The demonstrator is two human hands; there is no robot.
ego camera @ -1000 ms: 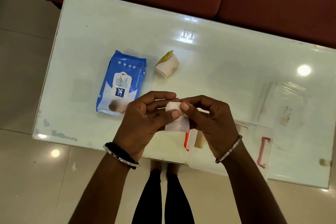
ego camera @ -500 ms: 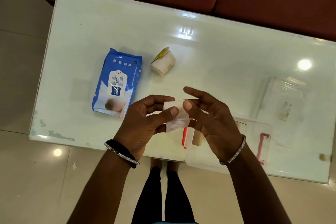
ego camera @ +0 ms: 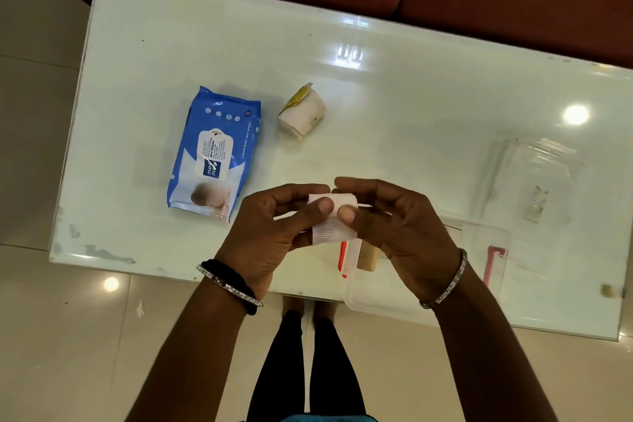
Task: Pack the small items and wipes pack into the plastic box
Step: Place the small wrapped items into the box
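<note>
- Left hand [ego camera: 274, 233] and right hand [ego camera: 387, 226]: each grip pinched on the gauze roll [ego camera: 334, 216], above the table [ego camera: 411, 106], likely tidying its loose tail.
- Plastic box [ego camera: 387, 305] waits near right (wipes pack [ego camera: 214, 151] lies left, unpacked).

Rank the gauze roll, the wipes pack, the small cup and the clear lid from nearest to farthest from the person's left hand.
1. Gauze roll: pinched in left hand.
2. Wipes pack: left, on table.
3. Small cup: farther back, tipped over.
4. Clear lid: far right.
</note>
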